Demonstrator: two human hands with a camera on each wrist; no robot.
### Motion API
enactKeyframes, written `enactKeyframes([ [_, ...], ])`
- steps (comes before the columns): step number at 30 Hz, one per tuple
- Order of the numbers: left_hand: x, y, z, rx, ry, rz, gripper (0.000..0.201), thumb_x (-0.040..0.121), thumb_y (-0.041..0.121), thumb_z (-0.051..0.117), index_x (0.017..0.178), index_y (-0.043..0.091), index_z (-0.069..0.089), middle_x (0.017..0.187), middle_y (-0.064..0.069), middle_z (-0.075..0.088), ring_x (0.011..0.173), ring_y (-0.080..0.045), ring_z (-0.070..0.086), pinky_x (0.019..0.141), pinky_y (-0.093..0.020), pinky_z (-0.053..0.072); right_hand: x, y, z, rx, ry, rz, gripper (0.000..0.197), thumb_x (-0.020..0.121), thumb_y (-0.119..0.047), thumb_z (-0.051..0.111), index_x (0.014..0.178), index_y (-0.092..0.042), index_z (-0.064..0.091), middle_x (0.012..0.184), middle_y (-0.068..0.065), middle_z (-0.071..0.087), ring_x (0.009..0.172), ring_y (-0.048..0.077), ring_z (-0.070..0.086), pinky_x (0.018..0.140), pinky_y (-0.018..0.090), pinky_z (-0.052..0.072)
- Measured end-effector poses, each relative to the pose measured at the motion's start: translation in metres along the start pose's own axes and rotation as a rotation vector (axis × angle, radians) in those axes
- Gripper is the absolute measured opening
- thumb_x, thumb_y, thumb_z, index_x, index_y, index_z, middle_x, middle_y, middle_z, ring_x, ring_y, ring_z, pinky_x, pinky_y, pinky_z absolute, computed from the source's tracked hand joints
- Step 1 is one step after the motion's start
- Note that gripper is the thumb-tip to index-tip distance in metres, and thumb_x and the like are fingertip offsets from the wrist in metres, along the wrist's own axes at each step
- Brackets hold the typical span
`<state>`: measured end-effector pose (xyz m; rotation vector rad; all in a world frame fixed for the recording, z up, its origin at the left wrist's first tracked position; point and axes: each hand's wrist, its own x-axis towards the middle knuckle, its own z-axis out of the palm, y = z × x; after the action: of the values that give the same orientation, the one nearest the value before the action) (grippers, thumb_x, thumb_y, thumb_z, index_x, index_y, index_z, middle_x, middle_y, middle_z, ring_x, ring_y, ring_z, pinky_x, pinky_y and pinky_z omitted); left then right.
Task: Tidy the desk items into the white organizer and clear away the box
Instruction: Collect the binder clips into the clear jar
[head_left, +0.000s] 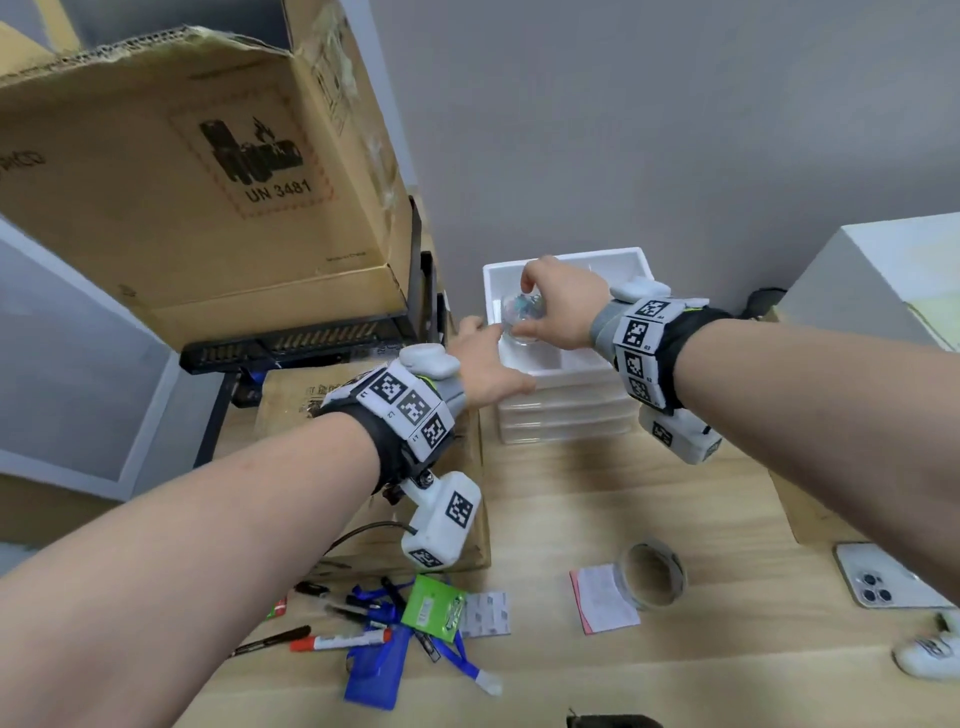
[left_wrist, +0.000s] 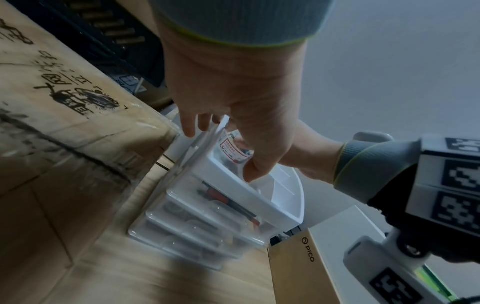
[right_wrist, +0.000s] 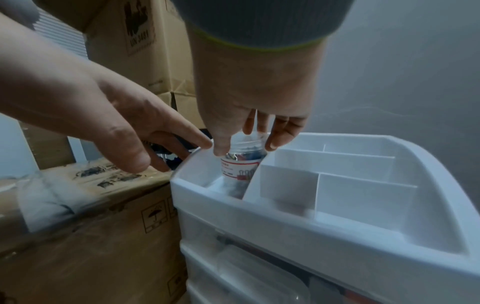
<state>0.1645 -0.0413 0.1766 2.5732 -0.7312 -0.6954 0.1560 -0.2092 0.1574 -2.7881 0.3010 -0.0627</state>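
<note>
The white organizer (head_left: 618, 265) stands at the back of the desk on a stack of clear drawers (head_left: 566, 415). My right hand (head_left: 523, 307) grips a clear jar of coloured binder clips (head_left: 511, 306) by its top. The jar (right_wrist: 240, 164) stands partly down in the organizer's (right_wrist: 337, 222) left compartment, with the right fingers (right_wrist: 275, 142) curled round its lid. My left hand (head_left: 483, 343) rests with straight fingers on the organizer's left rim; the fingertips (right_wrist: 205, 143) touch the wall beside the jar. In the left wrist view the jar's label (left_wrist: 231, 150) shows behind the right hand.
A big cardboard box marked UN 3481 (head_left: 208, 182) sits on a black rack at upper left, with a smaller carton (head_left: 291, 395) under my left wrist. Pens, a red marker (head_left: 337, 642), a blue lanyard, a green packet (head_left: 431, 605), a tape roll (head_left: 652, 574) and a phone (head_left: 883, 577) lie on the desk.
</note>
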Motion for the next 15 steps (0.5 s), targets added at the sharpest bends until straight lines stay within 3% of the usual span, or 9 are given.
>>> enactKeyframes([
  [2, 0.000, 0.003, 0.004, 0.060, -0.047, -0.009, 0.083, 0.063, 0.055, 0.067, 0.134, 0.020, 0.045, 0.138, -0.006, 0.036, 0.120, -0.029, 0.050, 0.101, -0.040, 0.046, 0.008, 0.002, 0.007, -0.035, -0.028, -0.001, 0.042, 0.084, -0.049, 0.062, 0.108, -0.015, 0.057, 0.106, 0.005, 0.063, 0.091, 0.030, 0.060, 0.078, 0.039, 0.050],
  [4, 0.002, 0.004, 0.008, 0.064, -0.024, -0.016, 0.050, 0.074, 0.046, 0.070, 0.111, 0.023, 0.045, 0.122, -0.003, 0.039, 0.109, -0.028, 0.053, 0.092, -0.035, 0.048, 0.015, 0.002, 0.012, -0.068, -0.037, -0.001, 0.040, 0.088, -0.048, 0.057, 0.109, -0.013, 0.058, 0.109, 0.008, 0.064, 0.095, 0.032, 0.060, 0.082, 0.041, 0.051],
  [5, 0.004, 0.004, 0.011, 0.055, -0.003, 0.007, 0.039, 0.080, 0.040, 0.069, 0.101, 0.023, 0.041, 0.114, 0.000, 0.038, 0.104, -0.025, 0.052, 0.087, -0.031, 0.045, 0.017, 0.003, 0.014, -0.085, -0.026, -0.001, 0.040, 0.089, -0.046, 0.056, 0.110, -0.013, 0.059, 0.114, 0.010, 0.061, 0.098, 0.034, 0.059, 0.083, 0.041, 0.050],
  [7, 0.004, 0.004, 0.018, 0.036, 0.040, 0.046, 0.029, 0.087, 0.032, 0.065, 0.097, 0.021, 0.041, 0.114, 0.000, 0.039, 0.100, -0.021, 0.046, 0.082, -0.027, 0.038, 0.020, 0.006, 0.018, -0.115, -0.002, 0.011, 0.033, 0.091, -0.034, 0.058, 0.117, -0.013, 0.060, 0.123, 0.012, 0.051, 0.102, 0.035, 0.056, 0.083, 0.041, 0.049],
  [10, 0.004, 0.004, 0.020, 0.026, 0.092, 0.078, 0.031, 0.088, 0.033, 0.064, 0.109, 0.012, 0.055, 0.121, -0.007, 0.046, 0.107, -0.025, 0.049, 0.079, -0.023, 0.035, 0.021, 0.011, 0.025, -0.158, 0.028, 0.005, 0.029, 0.086, -0.008, 0.055, 0.114, -0.014, 0.061, 0.118, 0.011, 0.047, 0.095, 0.035, 0.055, 0.072, 0.038, 0.047],
  [13, 0.003, 0.009, 0.021, 0.020, 0.105, 0.064, 0.019, 0.088, 0.031, 0.064, 0.092, 0.017, 0.050, 0.099, -0.003, 0.045, 0.098, -0.023, 0.046, 0.077, -0.025, 0.035, 0.019, 0.014, 0.029, -0.168, 0.059, -0.001, 0.024, 0.086, -0.008, 0.053, 0.107, -0.012, 0.062, 0.114, 0.011, 0.049, 0.093, 0.034, 0.054, 0.063, 0.034, 0.036],
  [15, 0.002, 0.013, 0.020, 0.067, 0.110, 0.054, 0.023, 0.091, 0.027, 0.061, 0.078, 0.020, 0.043, 0.082, 0.002, 0.037, 0.096, -0.022, 0.041, 0.079, -0.027, 0.037, 0.019, 0.015, 0.031, -0.171, 0.062, -0.026, 0.024, 0.084, -0.008, 0.054, 0.106, -0.012, 0.062, 0.113, 0.011, 0.049, 0.094, 0.033, 0.053, 0.062, 0.034, 0.037],
])
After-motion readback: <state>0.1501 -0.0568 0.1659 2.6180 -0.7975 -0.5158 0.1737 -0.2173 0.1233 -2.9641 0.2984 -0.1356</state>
